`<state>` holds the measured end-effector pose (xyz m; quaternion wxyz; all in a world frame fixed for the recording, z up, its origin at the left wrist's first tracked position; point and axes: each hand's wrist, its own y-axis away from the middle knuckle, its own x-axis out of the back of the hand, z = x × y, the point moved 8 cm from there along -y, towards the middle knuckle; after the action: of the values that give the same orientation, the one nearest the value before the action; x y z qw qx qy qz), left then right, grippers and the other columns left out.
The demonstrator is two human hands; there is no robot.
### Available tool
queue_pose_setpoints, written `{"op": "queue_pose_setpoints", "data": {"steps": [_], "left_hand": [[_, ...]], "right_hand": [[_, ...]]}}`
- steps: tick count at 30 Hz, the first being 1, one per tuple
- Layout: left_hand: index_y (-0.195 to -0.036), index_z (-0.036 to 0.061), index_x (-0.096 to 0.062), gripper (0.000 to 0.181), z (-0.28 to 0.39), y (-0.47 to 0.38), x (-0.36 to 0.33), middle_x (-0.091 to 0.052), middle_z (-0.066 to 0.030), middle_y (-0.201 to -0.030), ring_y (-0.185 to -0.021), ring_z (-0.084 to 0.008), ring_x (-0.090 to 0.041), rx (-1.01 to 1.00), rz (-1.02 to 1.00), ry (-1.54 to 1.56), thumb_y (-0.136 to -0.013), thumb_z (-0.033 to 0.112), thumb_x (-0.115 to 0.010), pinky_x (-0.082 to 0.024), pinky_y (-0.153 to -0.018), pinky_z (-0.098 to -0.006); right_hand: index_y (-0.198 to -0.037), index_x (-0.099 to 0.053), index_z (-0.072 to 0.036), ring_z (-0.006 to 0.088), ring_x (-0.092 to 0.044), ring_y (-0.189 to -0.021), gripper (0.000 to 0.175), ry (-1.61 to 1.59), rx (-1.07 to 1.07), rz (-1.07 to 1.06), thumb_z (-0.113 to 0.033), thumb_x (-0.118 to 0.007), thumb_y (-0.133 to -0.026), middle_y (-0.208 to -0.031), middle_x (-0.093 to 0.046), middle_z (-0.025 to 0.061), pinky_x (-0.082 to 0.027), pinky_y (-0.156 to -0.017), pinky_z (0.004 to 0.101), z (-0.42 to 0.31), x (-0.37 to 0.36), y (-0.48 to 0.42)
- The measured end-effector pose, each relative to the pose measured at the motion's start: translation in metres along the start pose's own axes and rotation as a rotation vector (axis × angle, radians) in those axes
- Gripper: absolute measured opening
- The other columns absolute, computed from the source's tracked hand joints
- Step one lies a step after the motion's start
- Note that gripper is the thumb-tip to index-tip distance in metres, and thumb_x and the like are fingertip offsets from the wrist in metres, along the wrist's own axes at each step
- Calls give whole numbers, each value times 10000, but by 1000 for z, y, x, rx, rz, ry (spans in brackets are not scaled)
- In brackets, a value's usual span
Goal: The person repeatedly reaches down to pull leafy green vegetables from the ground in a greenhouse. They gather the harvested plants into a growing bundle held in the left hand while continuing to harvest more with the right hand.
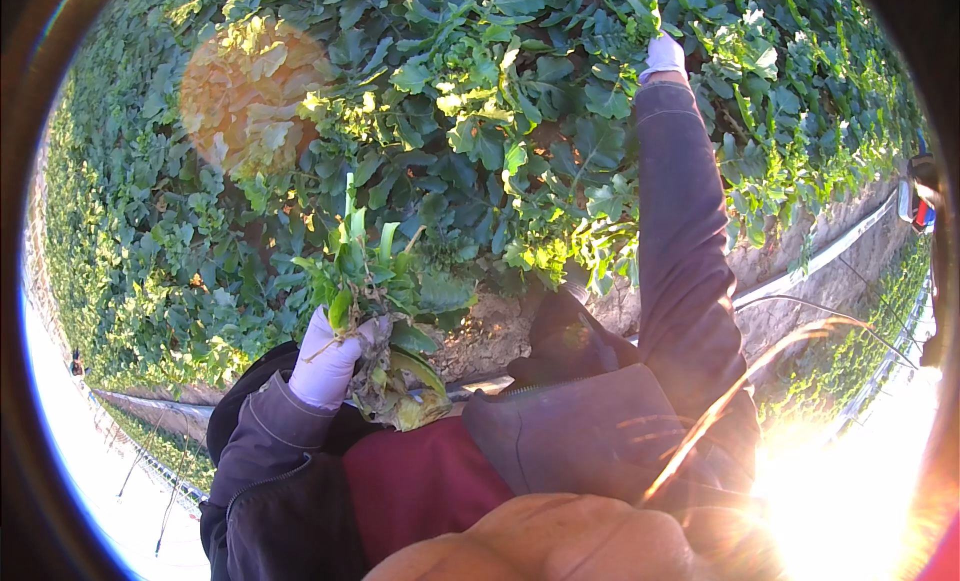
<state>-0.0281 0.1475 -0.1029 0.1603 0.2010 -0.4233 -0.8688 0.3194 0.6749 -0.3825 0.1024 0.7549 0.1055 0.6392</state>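
My left hand [330, 360], in a pale glove, is closed around a bunch of pulled plants [375, 281] with green leaves, some withered brown leaves and a yellowed leaf at its lower end. The bunch is in front of my dark red shirt. My right hand [665, 54], also gloved, reaches far out among lobed green leafy plants [480, 131] at the top right. Its fingers are largely hidden by leaves at their tips, and a leafy shoot [652, 18] rises right beside them; whether they grip it is unclear.
Dense leafy crop covers the ground ahead. Bare soil [480, 330] shows between the crop and my body. A pale pipe or strip [810, 270] runs along the bed's edge at right, with thin dark lines near it. Strong sun glare fills the lower right.
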Motion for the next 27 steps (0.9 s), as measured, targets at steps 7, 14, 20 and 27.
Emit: {"op": "queue_pose_setpoints", "data": {"steps": [7,14,20,27], "left_hand": [[-1244,31,-567,385,-5,15,-3,-647,-38,-1150,-1026,-128,-613,-19,-21,0,-864,-30,-595,-480,-921,-302],[-1222,36,-581,365,-15,37,-1,-654,-25,-1118,-1012,-121,-614,-56,-54,-50,-862,-19,-616,-479,-917,-295],[-1171,21,-590,344,-29,53,2,-648,-24,-1012,-894,-119,-612,-110,-48,-81,-836,-8,-664,-493,-789,-270],[-1245,31,-542,427,-34,54,8,-638,-30,-1048,-890,-136,-606,-172,30,12,-834,-5,-650,-490,-802,-283]], "right_hand": [[-907,-725,-60,226,-688,-806,219,-655,-355,236,-201,-558,-882,-913,-710,103,-545,-677,350,76,-13,26],[-1063,-647,22,97,-542,-540,199,-1405,-289,504,-31,-606,-875,-749,-610,36,-493,-496,242,137,85,156],[-992,-661,1,92,-528,-568,166,-1561,-55,518,-134,-680,-896,-677,-574,-2,-462,-549,236,68,155,263],[-962,-719,-42,84,-608,-835,135,-1219,722,-618,-143,-708,-872,-884,-689,20,-497,-769,267,-158,149,414]]}}
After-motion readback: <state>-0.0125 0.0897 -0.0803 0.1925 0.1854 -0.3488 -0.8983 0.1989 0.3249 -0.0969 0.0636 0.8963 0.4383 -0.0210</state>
